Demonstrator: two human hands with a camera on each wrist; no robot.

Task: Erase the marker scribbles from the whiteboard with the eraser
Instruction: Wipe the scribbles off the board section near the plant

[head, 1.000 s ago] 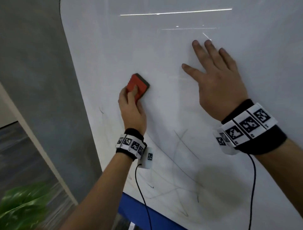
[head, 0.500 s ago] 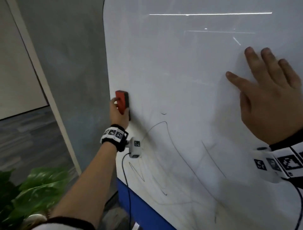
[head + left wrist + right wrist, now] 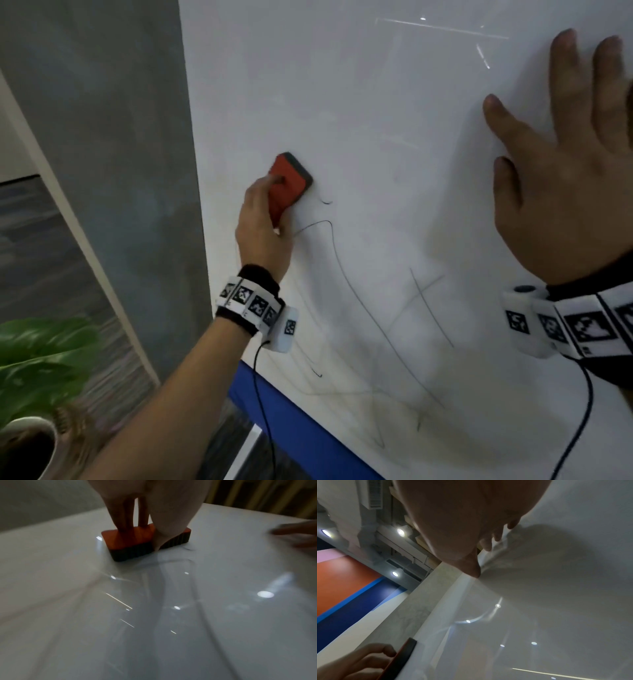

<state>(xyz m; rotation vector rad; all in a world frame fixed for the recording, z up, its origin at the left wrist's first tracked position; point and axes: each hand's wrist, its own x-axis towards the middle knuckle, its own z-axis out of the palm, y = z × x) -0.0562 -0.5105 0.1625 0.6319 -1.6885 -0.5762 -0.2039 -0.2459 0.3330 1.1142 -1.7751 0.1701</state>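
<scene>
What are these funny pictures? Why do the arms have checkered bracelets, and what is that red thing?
A person is cleaning a whiteboard, and wears three small cameras. One sits on the head and sees both arms. One sits on each wrist, inside those checkered bands, and looks along the fingers, so those pictures look stretched and odd. The red thing is the eraser. The left hand holds it flat against the board, just above the thin dark marker scribbles that remain to be wiped. The right hand holds nothing: it rests spread open on the board. At the bottom left there is a green plant in a pot.
</scene>
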